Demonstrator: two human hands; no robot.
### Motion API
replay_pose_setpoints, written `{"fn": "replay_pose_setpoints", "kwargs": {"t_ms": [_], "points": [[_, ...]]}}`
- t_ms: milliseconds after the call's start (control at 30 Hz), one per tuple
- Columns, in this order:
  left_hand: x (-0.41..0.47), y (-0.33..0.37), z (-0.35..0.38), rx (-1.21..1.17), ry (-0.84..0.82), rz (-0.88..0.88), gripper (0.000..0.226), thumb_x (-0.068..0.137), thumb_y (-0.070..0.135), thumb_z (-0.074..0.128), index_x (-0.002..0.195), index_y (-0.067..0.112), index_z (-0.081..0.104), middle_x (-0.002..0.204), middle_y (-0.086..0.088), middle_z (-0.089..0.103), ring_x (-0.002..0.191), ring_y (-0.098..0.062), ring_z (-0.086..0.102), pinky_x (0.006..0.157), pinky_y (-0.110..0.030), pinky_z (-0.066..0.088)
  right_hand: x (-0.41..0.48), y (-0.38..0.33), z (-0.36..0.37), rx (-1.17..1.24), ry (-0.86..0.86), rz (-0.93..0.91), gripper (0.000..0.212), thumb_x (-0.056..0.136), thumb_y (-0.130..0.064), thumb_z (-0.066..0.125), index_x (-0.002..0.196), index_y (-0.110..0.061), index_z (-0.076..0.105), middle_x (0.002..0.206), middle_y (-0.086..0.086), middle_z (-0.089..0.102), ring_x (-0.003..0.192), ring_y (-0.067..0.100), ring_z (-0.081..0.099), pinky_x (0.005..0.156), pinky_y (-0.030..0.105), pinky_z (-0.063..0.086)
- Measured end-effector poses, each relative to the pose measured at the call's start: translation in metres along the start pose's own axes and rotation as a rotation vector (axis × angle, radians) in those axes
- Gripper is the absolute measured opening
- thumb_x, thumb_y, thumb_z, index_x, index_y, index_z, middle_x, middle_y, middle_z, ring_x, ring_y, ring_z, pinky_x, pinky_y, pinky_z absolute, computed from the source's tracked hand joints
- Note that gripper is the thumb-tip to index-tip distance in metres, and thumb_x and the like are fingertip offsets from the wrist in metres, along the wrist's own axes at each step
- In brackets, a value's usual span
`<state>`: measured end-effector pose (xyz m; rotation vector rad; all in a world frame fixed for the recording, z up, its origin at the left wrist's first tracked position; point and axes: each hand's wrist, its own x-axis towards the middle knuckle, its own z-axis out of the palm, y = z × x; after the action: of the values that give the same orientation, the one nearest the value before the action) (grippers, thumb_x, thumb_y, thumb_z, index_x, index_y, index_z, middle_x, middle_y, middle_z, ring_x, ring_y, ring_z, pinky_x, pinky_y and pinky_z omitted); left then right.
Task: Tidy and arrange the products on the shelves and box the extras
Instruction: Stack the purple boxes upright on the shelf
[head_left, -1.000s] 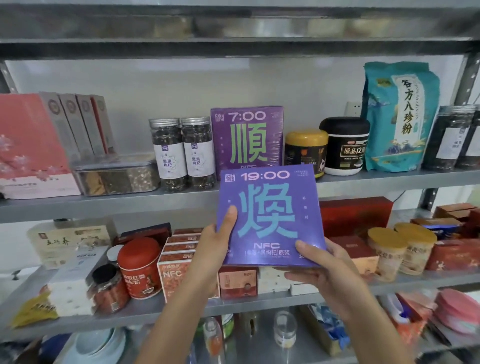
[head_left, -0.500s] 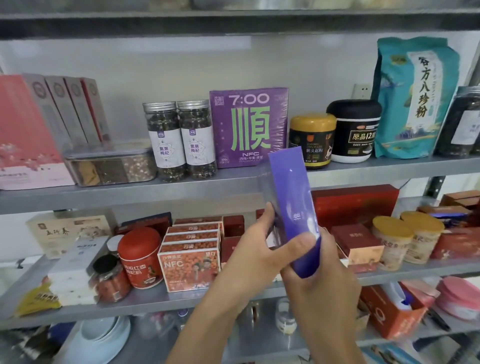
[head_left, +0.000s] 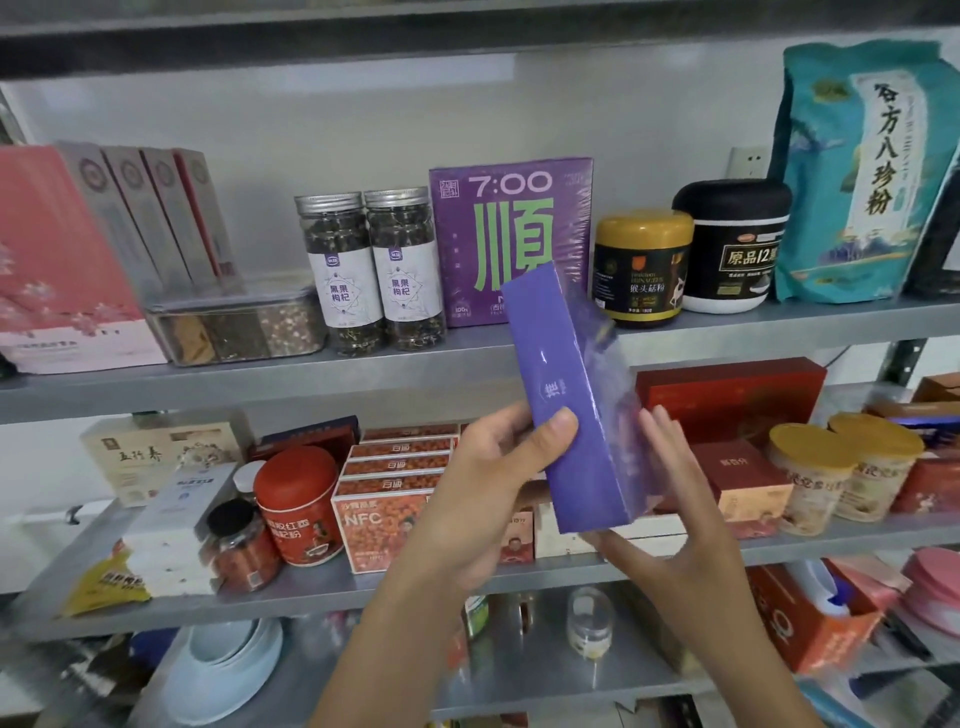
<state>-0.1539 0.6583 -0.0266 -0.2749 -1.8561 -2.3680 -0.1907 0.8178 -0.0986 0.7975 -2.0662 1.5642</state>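
The left hand (head_left: 488, 483) is clamped on a violet-blue carton (head_left: 566, 395): the thumb is pressed on the narrow side panel turned toward the camera, and the fingers are hidden behind it. The right hand (head_left: 670, 519) is laid open against the carton's wide, film-wrapped face, with the fingers straight and spread and the thumb set under the bottom corner. The carton is thus held in the air between both hands, its top leaning left, in front of the shelving.

Its top edge is seen against a purple "7:00" carton (head_left: 511, 223), which is stood upright on the upper shelf (head_left: 208, 387). To the left of that carton two silver-lidded jars of black goji berries (head_left: 337, 270) are set side by side. To its right a gold-lidded jar (head_left: 641, 265) and a black-lidded jar (head_left: 732, 244) are placed, with a teal pouch (head_left: 852, 171) beyond them.

On the middle shelf (head_left: 322, 592) a row of orange NFC cartons (head_left: 384, 530) is lined up left of the left hand, just beside a red tin (head_left: 298, 504). A red gift box (head_left: 727, 395) is seen behind the right hand.
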Motion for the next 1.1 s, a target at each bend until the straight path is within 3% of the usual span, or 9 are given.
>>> {"fn": "replay_pose_setpoints", "kwargs": {"t_ms": [133, 233, 367, 533, 633, 733, 933, 1033, 1100], "points": [[-0.003, 0.001, 0.002, -0.089, -0.037, -0.082, 0.043, 0.082, 0.035, 0.061, 0.116, 0.009, 0.067, 0.119, -0.01, 0.07, 0.108, -0.023, 0.067, 0.08, -0.031, 0.059, 0.003, 0.01, -0.013, 0.074, -0.049, 0.09, 0.107, 0.054, -0.044, 0.08, 0.145, -0.045, 0.024, 0.159, -0.022, 0.011, 0.143, -0.007, 0.016, 0.101, 0.007, 0.037], [-0.003, 0.0, -0.001, -0.137, -0.018, -0.114, 0.047, 0.082, 0.036, 0.061, 0.12, 0.006, 0.064, 0.12, -0.011, 0.069, 0.109, -0.023, 0.067, 0.083, -0.033, 0.059, 0.006, 0.015, -0.029, 0.248, -0.105, 0.21, 0.118, 0.05, -0.031, 0.086, 0.141, -0.058, 0.016, 0.143, -0.043, 0.03, 0.129, -0.016, 0.038, 0.086, 0.011, 0.049], [-0.003, -0.001, -0.006, -0.206, -0.009, -0.156, 0.055, 0.084, 0.039, 0.059, 0.128, 0.005, 0.06, 0.125, -0.011, 0.067, 0.112, -0.024, 0.066, 0.091, -0.038, 0.057, 0.005, 0.017, -0.04, 0.351, -0.136, 0.384, 0.109, 0.046, -0.043, 0.094, 0.126, -0.069, 0.025, 0.112, -0.041, 0.057, 0.105, -0.008, 0.061, 0.066, 0.012, 0.054], [-0.002, -0.003, -0.01, -0.242, -0.02, -0.168, 0.049, 0.083, 0.041, 0.059, 0.118, 0.009, 0.066, 0.121, -0.011, 0.069, 0.104, -0.021, 0.069, 0.078, -0.03, 0.059, 0.006, 0.021, -0.037, 0.834, -0.192, 0.537, 0.096, 0.045, -0.052, 0.093, 0.131, -0.045, 0.052, 0.127, 0.001, 0.064, 0.115, 0.023, 0.064, 0.081, 0.037, 0.06], [-0.002, -0.006, -0.012, -0.172, -0.022, -0.16, 0.051, 0.081, 0.047, 0.058, 0.118, 0.012, 0.067, 0.12, -0.009, 0.07, 0.106, -0.021, 0.069, 0.079, -0.029, 0.058, 0.006, 0.018, -0.03, 0.971, -0.113, 0.622, 0.055, 0.062, -0.05, 0.086, 0.11, -0.03, 0.07, 0.114, 0.009, 0.071, 0.103, 0.026, 0.07, 0.07, 0.036, 0.061], [-0.002, -0.008, -0.014, -0.07, 0.004, -0.136, 0.052, 0.084, 0.052, 0.054, 0.119, 0.015, 0.066, 0.117, -0.007, 0.071, 0.106, -0.021, 0.069, 0.077, -0.027, 0.058, 0.005, 0.021, -0.022, 0.961, 0.014, 0.675, 0.038, 0.08, -0.034, 0.067, 0.115, -0.021, 0.066, 0.115, 0.011, 0.07, 0.101, 0.025, 0.071, 0.073, 0.034, 0.061], [-0.005, -0.019, -0.024, 0.141, 0.085, -0.105, 0.06, 0.077, 0.064, 0.054, 0.126, 0.031, 0.056, 0.113, 0.007, 0.073, 0.102, -0.014, 0.07, 0.088, -0.035, 0.054, 0.003, 0.005, -0.016, 0.643, 0.11, 0.499, 0.057, 0.065, -0.041, 0.076, 0.12, -0.04, 0.062, 0.111, -0.003, 0.072, 0.098, 0.017, 0.071, 0.067, 0.021, 0.057], [-0.005, -0.027, -0.029, 0.131, 0.168, -0.079, 0.052, 0.077, 0.057, 0.057, 0.122, 0.032, 0.058, 0.107, 0.01, 0.074, 0.097, -0.012, 0.072, 0.077, -0.028, 0.055, 0.004, -0.002, -0.018, 0.557, 0.055, 0.435, 0.059, 0.064, -0.044, 0.08, 0.117, -0.058, 0.057, 0.111, -0.011, 0.071, 0.099, 0.011, 0.07, 0.067, 0.019, 0.056], [-0.004, -0.027, -0.036, 0.103, 0.209, -0.07, 0.05, 0.076, 0.055, 0.058, 0.119, 0.03, 0.061, 0.106, 0.009, 0.074, 0.096, -0.014, 0.072, 0.074, -0.026, 0.055, 0.006, -0.006, -0.024, 0.688, -0.088, 0.47, 0.072, 0.063, -0.045, 0.087, 0.127, -0.051, 0.054, 0.117, -0.005, 0.07, 0.104, 0.017, 0.069, 0.069, 0.023, 0.058]]}}
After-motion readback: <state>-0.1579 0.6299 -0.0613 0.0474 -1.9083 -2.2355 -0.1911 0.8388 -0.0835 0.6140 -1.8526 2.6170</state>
